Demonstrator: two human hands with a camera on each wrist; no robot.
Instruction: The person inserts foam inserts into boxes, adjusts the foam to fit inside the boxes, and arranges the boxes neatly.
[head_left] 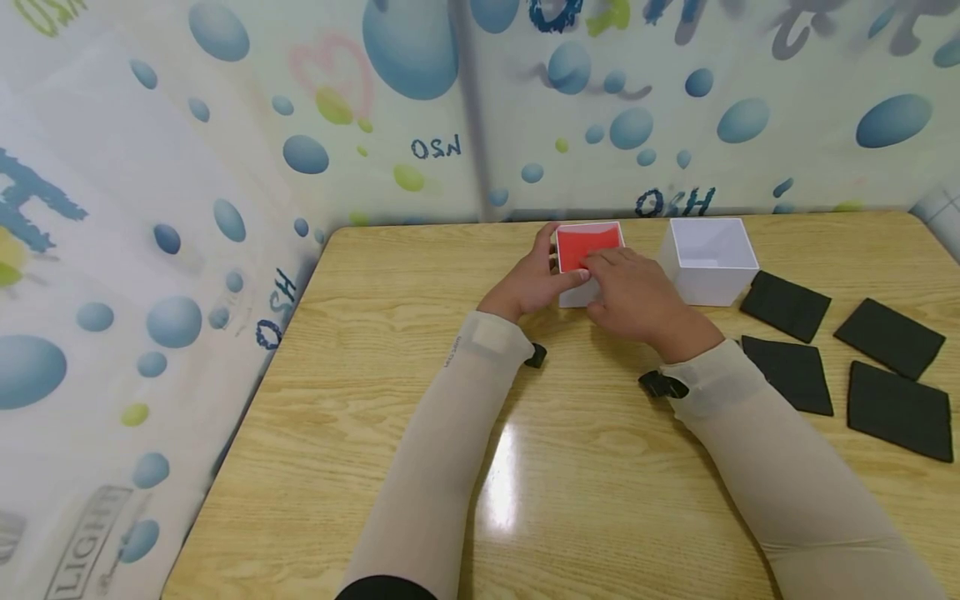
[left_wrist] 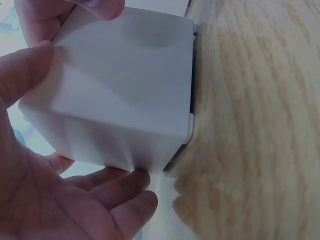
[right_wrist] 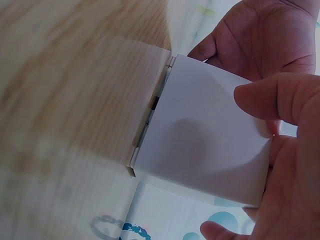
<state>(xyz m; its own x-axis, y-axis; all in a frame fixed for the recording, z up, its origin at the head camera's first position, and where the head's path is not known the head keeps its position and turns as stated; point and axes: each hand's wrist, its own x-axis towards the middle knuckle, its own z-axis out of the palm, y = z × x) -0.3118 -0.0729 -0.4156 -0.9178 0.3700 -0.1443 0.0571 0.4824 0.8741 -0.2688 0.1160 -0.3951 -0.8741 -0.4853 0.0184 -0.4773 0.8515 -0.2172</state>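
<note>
A white box (head_left: 574, 297) stands near the back of the table, and a red piece (head_left: 583, 242) fills its top opening. My left hand (head_left: 529, 282) holds this box, its fingers round the left side and its thumb near the front rim. My right hand (head_left: 636, 298) lies over the box's right side, fingertips touching the red piece. In the right wrist view, the right thumb (right_wrist: 265, 98) reaches over the near face of the box (right_wrist: 205, 135). The left wrist view shows the left fingers (left_wrist: 125, 192) against one side wall. What lies under the red piece is hidden.
A second white box (head_left: 714, 286), open at the top, stands just right of my right hand. Several flat black pieces (head_left: 900, 410) lie at the table's right. Behind the wooden table (head_left: 360, 333) hangs a patterned curtain (head_left: 420, 183).
</note>
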